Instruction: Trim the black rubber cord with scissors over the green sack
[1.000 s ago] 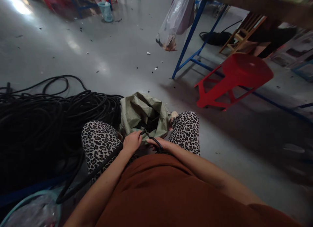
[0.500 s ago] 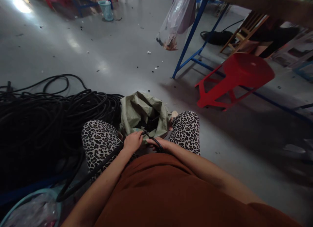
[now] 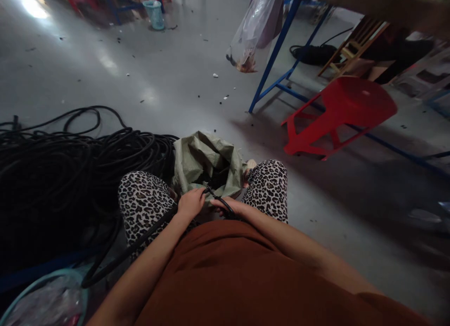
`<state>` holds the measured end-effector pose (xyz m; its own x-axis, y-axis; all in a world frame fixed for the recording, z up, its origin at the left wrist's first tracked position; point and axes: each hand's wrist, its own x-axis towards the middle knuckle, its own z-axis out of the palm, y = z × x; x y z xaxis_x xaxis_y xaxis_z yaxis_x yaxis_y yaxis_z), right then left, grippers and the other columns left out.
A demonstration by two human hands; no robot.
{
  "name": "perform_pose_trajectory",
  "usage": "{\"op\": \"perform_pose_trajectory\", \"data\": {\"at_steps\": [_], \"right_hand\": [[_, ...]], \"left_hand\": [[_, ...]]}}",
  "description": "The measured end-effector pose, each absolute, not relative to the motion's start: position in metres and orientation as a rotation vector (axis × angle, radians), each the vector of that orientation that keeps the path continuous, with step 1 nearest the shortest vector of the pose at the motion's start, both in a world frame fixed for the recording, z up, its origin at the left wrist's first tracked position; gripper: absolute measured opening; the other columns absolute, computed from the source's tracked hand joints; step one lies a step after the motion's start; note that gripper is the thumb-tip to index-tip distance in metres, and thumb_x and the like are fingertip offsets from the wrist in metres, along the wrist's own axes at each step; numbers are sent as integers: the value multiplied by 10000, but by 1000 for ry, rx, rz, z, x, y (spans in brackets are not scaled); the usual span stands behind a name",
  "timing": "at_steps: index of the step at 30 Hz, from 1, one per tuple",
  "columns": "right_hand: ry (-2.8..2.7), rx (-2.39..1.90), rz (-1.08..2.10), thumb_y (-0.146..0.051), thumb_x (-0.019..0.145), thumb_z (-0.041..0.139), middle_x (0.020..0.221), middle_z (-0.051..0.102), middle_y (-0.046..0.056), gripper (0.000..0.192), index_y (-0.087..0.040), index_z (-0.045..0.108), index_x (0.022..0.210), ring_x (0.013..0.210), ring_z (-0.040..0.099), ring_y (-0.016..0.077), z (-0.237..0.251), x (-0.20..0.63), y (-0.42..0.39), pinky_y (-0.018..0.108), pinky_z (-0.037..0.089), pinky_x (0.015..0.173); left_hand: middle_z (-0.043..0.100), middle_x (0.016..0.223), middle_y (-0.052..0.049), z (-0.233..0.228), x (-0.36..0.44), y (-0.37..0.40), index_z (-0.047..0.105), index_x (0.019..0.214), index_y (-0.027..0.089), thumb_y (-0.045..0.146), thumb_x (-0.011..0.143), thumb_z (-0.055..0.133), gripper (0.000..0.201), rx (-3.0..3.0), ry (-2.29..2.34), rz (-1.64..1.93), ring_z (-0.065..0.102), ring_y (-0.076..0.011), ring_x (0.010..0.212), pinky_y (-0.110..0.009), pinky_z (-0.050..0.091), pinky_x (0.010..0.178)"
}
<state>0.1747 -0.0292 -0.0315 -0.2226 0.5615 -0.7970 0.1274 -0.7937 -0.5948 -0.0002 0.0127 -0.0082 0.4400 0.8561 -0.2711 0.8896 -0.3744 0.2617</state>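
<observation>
Nothing has moved since earlier — view only drifted. Left hand [image 3: 190, 203] stays closed round the cable [image 3: 140, 244]; right hand [image 3: 228, 207] pinches its end at the sack [image 3: 207, 162] mouth. Looks like mid-feed — next needs a steady pull.

red plastic stool [image 3: 346, 108], blue table frame [image 3: 277, 49], hanging plastic bag [image 3: 251, 28], teal wastebasket [image 3: 155, 14]

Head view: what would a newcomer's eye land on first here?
Probably the red stool tipped on its side, far right on the floor. Next, the heap of black cable at left, one strand running up to the left hand and right hand, which meet just above an open green sack between the knees.
</observation>
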Motion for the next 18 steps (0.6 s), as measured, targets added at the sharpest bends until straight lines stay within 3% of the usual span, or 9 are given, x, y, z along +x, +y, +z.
{"op": "perform_pose_trajectory", "data": {"at_steps": [18], "right_hand": [[-946, -1772, 2112, -487, 816, 628, 613, 526, 2, 388, -105, 600, 748, 513, 471, 78, -20, 174, -27, 165, 369, 459]], "left_hand": [[661, 1009, -57, -7, 0, 13, 589, 1183, 291, 309, 892, 423, 336, 2328, 1411, -179, 611, -194, 901, -282, 451, 754]]}}
